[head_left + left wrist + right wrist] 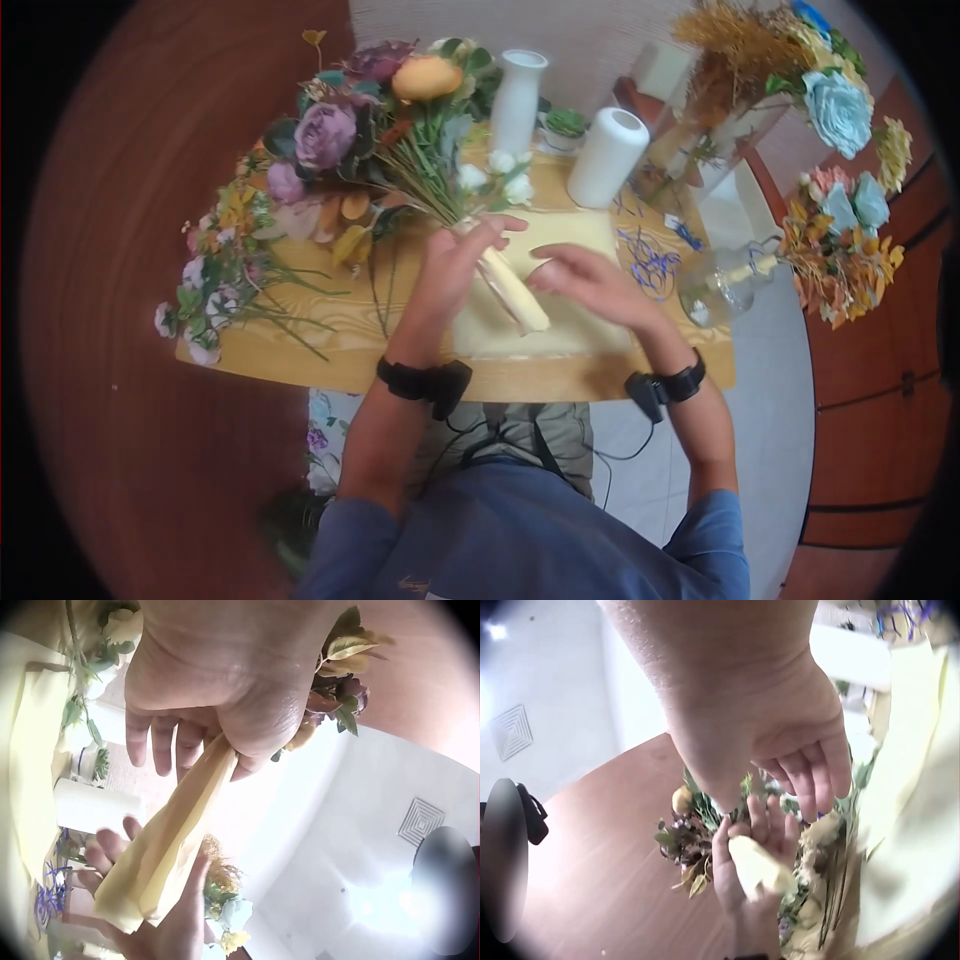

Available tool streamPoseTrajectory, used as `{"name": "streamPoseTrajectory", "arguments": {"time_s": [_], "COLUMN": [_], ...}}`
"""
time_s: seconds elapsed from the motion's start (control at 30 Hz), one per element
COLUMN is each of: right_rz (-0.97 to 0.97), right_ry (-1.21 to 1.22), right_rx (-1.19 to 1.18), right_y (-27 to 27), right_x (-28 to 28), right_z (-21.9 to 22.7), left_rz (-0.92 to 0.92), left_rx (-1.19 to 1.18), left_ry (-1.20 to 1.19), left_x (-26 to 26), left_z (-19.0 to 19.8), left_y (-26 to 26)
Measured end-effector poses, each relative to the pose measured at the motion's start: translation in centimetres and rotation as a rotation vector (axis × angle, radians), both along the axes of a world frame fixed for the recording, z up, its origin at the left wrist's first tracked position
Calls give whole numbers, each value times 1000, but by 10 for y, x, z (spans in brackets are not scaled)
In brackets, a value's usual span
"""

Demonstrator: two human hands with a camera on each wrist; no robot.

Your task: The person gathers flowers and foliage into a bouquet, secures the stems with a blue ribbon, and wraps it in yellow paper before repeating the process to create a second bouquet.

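My left hand grips a bouquet by its stems, which are wrapped in pale yellow paper. Purple flowers and an orange flower spread from its top, toward the upper left. In the left wrist view the rolled paper runs out below the left hand. My right hand is just right of the wrapped end, fingers relaxed and apart from it. The right wrist view shows the right hand with fingers extended, holding nothing.
Yellow sheets lie on the wooden table. Two white vases and a small potted plant stand behind. Purple ribbon and a glass jar with flowers are at the right. Loose flowers lie at the left.
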State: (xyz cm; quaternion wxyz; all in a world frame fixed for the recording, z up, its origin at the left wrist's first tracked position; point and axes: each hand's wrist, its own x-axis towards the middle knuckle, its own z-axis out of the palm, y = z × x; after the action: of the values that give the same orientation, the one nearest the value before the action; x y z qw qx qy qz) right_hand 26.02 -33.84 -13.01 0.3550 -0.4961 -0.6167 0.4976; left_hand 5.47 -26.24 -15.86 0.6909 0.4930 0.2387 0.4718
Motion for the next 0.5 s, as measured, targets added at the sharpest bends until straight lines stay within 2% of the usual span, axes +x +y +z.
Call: {"name": "streamPoseTrajectory", "arguments": {"time_s": [0.03,0.07,0.13,0.17,0.2,0.27,0.4,0.43,0.5], "right_rz": [43,69,-30,-66,-42,-200,-239,-229,-195], "right_ry": [103,103,-14,-155,-151,-491,-508,-506,-293], "right_rx": [-20,-7,223,348,358,562,657,660,549], "right_y": [2,3,1,1,1,0,12,14,17], "right_x": [-16,-30,-53,-60,-67,-78,-76,-74,-72], "right_z": [-7,-5,6,9,8,6,-19,-21,-22], "left_rz": [-3,-4,46,68,88,150,162,105,55], "left_rx": [19,40,22,-23,-69,-20,-31,-20,-10], "left_ry": [-4,-7,-41,-41,-41,-39,4,-57,-114], "left_x": [0,0,2,1,1,3,1,-2,-10], "left_z": [2,6,14,14,14,12,6,4,2], "left_y": [-1,-2,-1,1,3,6,10,10,11]}}
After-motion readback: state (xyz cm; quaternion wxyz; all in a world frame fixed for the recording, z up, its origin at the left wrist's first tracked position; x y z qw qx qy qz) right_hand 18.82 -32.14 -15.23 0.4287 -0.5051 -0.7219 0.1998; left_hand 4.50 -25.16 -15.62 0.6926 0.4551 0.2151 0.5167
